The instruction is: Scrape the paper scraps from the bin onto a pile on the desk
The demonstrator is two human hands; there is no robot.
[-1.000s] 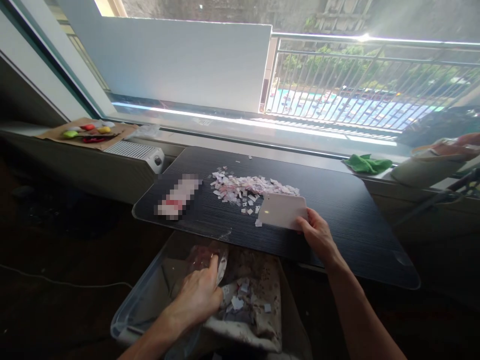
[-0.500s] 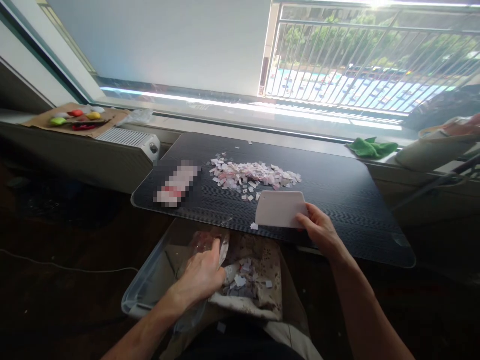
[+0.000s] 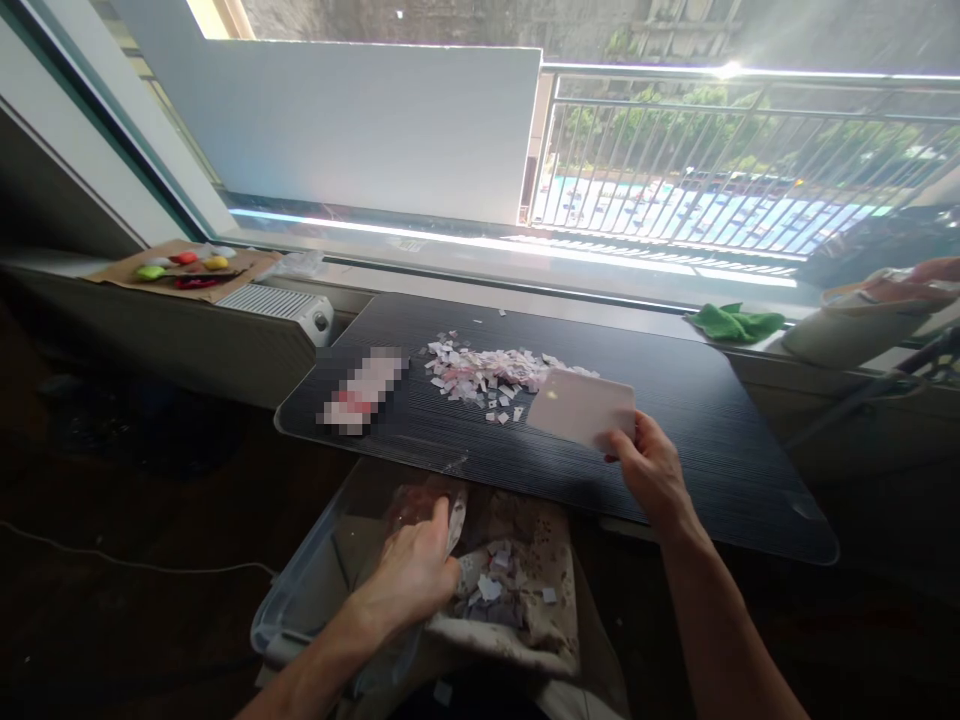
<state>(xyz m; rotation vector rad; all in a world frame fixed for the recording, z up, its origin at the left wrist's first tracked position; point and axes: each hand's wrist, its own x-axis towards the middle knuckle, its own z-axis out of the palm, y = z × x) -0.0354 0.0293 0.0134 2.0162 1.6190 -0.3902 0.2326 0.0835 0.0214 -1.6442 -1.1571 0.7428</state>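
Note:
My right hand [image 3: 649, 465] is closed on the right end of a pale, flat dough scraper [image 3: 577, 408], tilted above the table. Just beyond the scraper's left corner lies a heap of small white and pinkish paper-like scraps [image 3: 495, 370], partly hidden by it. Below the front edge, my left hand [image 3: 420, 550] has its fingers closed on a clear plastic bag [image 3: 456, 515]. Under that hand sits a translucent plastic bin [image 3: 292, 590]. Beside it, a spotted cloth [image 3: 551, 540] over my lap has more scraps [image 3: 491, 588] on it.
The dark tabletop [image 3: 690, 440] stands against the window sill. A blurred-out pink and white item [image 3: 364, 390] lies at its left. On the sill are a green cloth [image 3: 735, 322], a pale container [image 3: 855, 325] and a brown board [image 3: 169, 270] with colourful pieces. A white heater [image 3: 289, 310] stands left.
The scraper has risen off the table's front edge and tilted, moving slightly right. A scrap at that edge is gone from the table. My left hand keeps its hold; the view has tilted up.

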